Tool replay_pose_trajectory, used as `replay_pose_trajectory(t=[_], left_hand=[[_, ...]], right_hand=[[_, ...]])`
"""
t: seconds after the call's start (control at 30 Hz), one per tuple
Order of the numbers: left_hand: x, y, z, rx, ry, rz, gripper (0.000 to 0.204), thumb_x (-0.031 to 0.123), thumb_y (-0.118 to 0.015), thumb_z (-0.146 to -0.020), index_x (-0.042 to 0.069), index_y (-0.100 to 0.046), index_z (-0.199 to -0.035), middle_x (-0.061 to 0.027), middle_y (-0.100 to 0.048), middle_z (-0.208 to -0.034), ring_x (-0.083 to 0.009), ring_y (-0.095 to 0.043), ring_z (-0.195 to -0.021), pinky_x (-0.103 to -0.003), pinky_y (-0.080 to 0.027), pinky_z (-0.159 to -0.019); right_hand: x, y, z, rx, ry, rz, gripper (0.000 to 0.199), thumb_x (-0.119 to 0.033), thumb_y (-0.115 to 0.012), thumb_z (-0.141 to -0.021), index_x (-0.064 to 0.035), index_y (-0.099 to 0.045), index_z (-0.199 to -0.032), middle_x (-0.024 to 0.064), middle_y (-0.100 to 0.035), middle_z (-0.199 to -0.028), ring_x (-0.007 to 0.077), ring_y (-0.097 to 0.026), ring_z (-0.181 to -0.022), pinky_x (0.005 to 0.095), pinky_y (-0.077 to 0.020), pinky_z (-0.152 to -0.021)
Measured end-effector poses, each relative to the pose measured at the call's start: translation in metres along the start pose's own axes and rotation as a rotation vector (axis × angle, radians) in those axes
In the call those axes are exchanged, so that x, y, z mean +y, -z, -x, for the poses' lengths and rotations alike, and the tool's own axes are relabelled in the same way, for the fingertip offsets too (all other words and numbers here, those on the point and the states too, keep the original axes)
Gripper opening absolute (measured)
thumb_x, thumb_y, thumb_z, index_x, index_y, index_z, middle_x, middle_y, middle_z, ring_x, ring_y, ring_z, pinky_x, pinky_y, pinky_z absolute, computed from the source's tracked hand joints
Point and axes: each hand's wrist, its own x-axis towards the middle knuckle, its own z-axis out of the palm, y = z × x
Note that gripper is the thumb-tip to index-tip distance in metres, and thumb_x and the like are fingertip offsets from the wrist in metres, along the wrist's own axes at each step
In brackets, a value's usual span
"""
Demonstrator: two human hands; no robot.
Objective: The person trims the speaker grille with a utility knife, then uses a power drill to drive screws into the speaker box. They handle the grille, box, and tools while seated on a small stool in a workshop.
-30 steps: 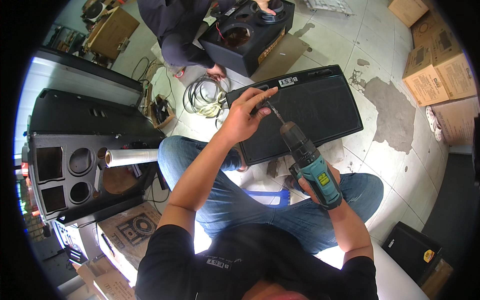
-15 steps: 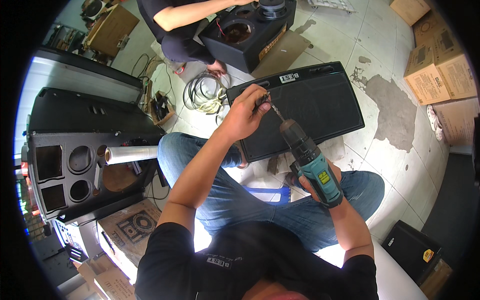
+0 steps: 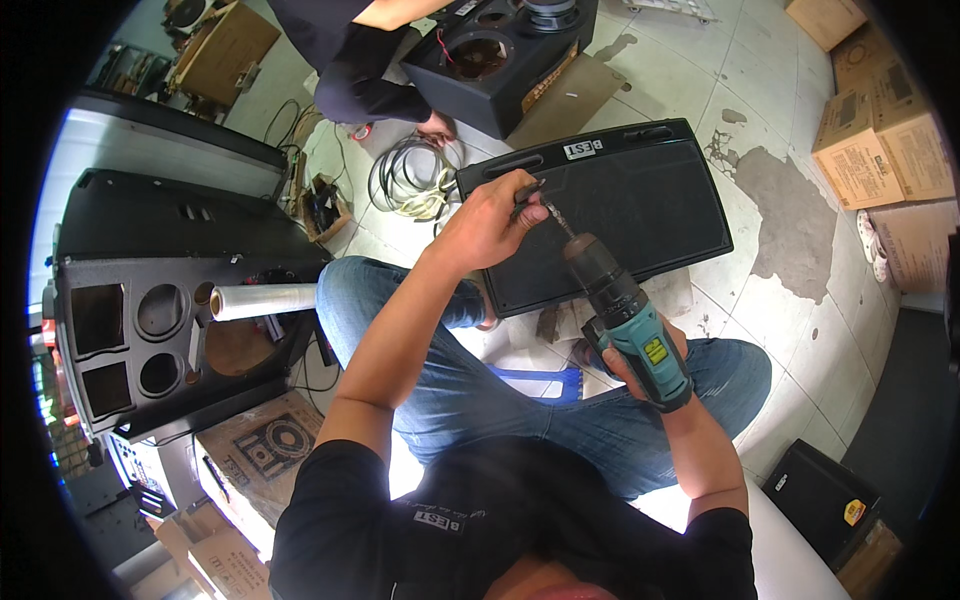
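A teal and black cordless drill [image 3: 640, 335] is in my right hand [image 3: 622, 372], whose fingers wrap round its grip. It points up and left, and a drill bit [image 3: 562, 219] sticks out of its chuck. My left hand [image 3: 490, 225] pinches a small dark piece [image 3: 528, 190] close to the bit's tip; its exact kind is too small to tell. Whether bit and piece touch, I cannot tell. Below both hands lies a black speaker grille panel [image 3: 640, 205] with a badge along its far edge.
Another person [image 3: 355, 70] sits by a black speaker cabinet [image 3: 480, 85] at the far side. Coiled cable [image 3: 410, 180] lies left of the panel. A cabinet with cut-out holes [image 3: 150, 290] and a roll of clear film [image 3: 265, 300] are at left. Cardboard boxes [image 3: 870, 150] stand at right.
My left hand's fingers have shifted slightly, and the dark piece shows more. The drill has moved a little down and right. The other person's forearm has drawn upward, mostly out of view.
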Motion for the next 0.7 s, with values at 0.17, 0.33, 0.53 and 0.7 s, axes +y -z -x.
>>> replay_pose_trajectory(t=[0.17, 0.33, 0.53, 0.7], left_hand=[[0.000, -0.002, 0.000, -0.004, 0.061, -0.069, 0.027, 0.017, -0.080, -0.091, 0.002, -0.060, -0.103, -0.0121, -0.067, -0.084, -0.0285, -0.069, -0.077, -0.037, -0.053, -0.070], [0.001, -0.011, -0.001, 0.064, 0.093, -0.066, 0.025, 0.016, -0.081, -0.091, 0.001, -0.062, -0.097, -0.0106, -0.066, -0.078, -0.0259, -0.068, -0.070, -0.036, -0.053, -0.065], [-0.002, -0.015, 0.000, 0.116, 0.049, -0.077, 0.022, 0.010, -0.079, -0.090, 0.000, -0.061, -0.097, -0.0101, -0.066, -0.079, -0.0241, -0.068, -0.069, -0.034, -0.053, -0.065], [-0.005, -0.014, 0.000, 0.128, 0.034, -0.090, 0.022, 0.009, -0.079, -0.090, -0.001, -0.060, -0.095, -0.0093, -0.066, -0.078, -0.0237, -0.068, -0.067, -0.034, -0.053, -0.065]], right_hand=[[0.004, -0.004, 0.001, 0.028, 0.019, -0.006, 0.051, -0.014, -0.081, -0.084, 0.0041, -0.064, -0.128, 0.0134, -0.074, -0.101, 0.0247, -0.073, -0.085, 0.0339, -0.0587, -0.077], [-0.001, -0.008, 0.004, 0.051, -0.085, -0.072, 0.051, -0.015, -0.080, -0.085, 0.0056, -0.062, -0.128, 0.0138, -0.074, -0.101, 0.0244, -0.073, -0.086, 0.0340, -0.0584, -0.079], [-0.002, -0.009, 0.000, 0.058, 0.023, -0.006, 0.053, -0.013, -0.079, -0.085, 0.0067, -0.060, -0.130, 0.0149, -0.074, -0.102, 0.0247, -0.073, -0.086, 0.0341, -0.0585, -0.079], [-0.002, -0.012, 0.001, 0.084, 0.016, 0.000, 0.052, -0.013, -0.079, -0.085, 0.0074, -0.061, -0.130, 0.0158, -0.074, -0.101, 0.0253, -0.073, -0.085, 0.0343, -0.0585, -0.078]])
